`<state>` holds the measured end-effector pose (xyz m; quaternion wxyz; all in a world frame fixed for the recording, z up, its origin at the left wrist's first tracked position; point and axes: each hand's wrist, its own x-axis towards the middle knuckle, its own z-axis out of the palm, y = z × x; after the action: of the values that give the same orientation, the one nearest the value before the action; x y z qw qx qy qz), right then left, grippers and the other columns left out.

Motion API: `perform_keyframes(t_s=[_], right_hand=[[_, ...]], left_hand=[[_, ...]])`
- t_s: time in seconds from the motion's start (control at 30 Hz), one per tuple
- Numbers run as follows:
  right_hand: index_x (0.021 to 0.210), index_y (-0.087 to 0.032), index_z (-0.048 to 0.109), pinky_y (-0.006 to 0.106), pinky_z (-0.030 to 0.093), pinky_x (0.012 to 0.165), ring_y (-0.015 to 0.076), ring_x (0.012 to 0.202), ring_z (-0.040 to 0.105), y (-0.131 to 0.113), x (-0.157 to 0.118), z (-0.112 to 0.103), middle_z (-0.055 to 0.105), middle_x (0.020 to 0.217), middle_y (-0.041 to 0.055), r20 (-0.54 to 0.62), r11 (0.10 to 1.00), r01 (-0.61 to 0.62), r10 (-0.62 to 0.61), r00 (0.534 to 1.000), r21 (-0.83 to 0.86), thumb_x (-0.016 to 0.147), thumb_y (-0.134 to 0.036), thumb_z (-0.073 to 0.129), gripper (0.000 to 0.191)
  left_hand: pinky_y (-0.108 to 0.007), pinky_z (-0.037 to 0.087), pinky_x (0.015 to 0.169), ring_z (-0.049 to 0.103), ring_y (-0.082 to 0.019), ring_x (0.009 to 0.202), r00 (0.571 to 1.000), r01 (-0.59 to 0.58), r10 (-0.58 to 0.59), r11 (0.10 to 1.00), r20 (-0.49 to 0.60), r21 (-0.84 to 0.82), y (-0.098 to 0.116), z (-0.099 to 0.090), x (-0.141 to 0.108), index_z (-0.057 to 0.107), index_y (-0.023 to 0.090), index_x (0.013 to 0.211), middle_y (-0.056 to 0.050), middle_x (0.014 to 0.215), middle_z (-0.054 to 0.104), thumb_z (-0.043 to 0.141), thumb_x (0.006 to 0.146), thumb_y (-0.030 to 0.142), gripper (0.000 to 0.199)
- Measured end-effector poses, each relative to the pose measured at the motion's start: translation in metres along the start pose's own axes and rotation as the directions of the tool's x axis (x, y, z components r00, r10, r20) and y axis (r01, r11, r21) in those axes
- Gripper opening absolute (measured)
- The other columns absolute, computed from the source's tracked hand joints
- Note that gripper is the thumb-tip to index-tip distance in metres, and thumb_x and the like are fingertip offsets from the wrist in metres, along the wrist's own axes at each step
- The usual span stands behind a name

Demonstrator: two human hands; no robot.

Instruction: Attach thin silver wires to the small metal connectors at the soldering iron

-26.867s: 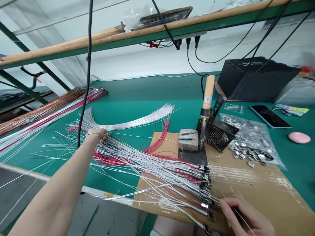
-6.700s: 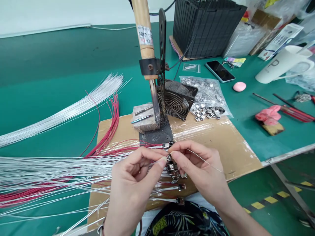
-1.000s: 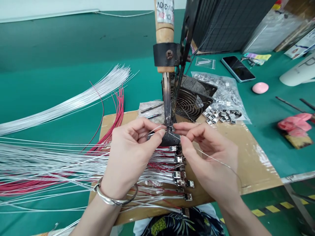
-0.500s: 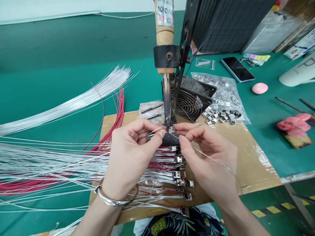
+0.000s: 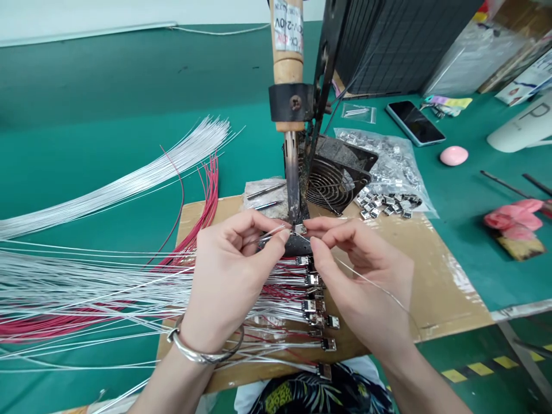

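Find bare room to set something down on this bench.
Bare: the green mat between the white bundle and the wall; the cardboard right of the right hand. Crowded: under the iron, where the left hand nearly meets the right; the mat's left front, under loose wires; and the cardboard's middle, with connectors.

On surface (image 5: 107, 86), front centre: cardboard (image 5: 440, 287). On cardboard: column of connectors (image 5: 313, 280), with wires (image 5: 86, 287) off to left. Behind those wires: separate wire bundle (image 5: 138, 177), on surface. Behind column, between left hand (image 5: 233, 270) and right hand (image 5: 362, 276): single connector (image 5: 301, 229), just beside soldering iron (image 5: 292, 155). Left of soldering iron: block (image 5: 254, 187), two rods (image 5: 266, 190) on top. Right: fan (image 5: 328, 178), then bag (image 5: 388, 155), loose connectors (image 5: 390, 202) at near edge. Behind fan: crate (image 5: 371, 46). Behind bag, rightward: phone (image 5: 416, 122). Far right: mug (image 5: 521, 126).
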<state>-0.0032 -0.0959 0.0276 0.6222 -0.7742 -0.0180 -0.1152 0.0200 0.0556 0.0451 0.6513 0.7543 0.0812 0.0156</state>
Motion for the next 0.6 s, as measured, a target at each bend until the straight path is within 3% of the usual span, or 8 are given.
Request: perform_keyframes(t_s=[0.6], right_hand=[[0.081, -0.021, 0.064, 0.030, 0.056, 0.094, 0.0160, 0.101, 0.073, 0.0028, 0.0005, 0.0010, 0.076, 0.104, 0.0002, -0.006, 0.999, 0.037, -0.037, 0.999, -0.037, 0.090, -0.009, 0.069, 0.016]], left_hand=[[-0.013, 0.057, 0.065, 0.073, -0.011, 0.070, 0.999, -0.045, 0.044, 0.999, -0.013, -0.002, -0.0020, 0.0008, 0.0009, 0.075, 0.020, 0.072, 0.002, 0.080, 0.080, 0.079, 0.076, 0.010, 0.011]])
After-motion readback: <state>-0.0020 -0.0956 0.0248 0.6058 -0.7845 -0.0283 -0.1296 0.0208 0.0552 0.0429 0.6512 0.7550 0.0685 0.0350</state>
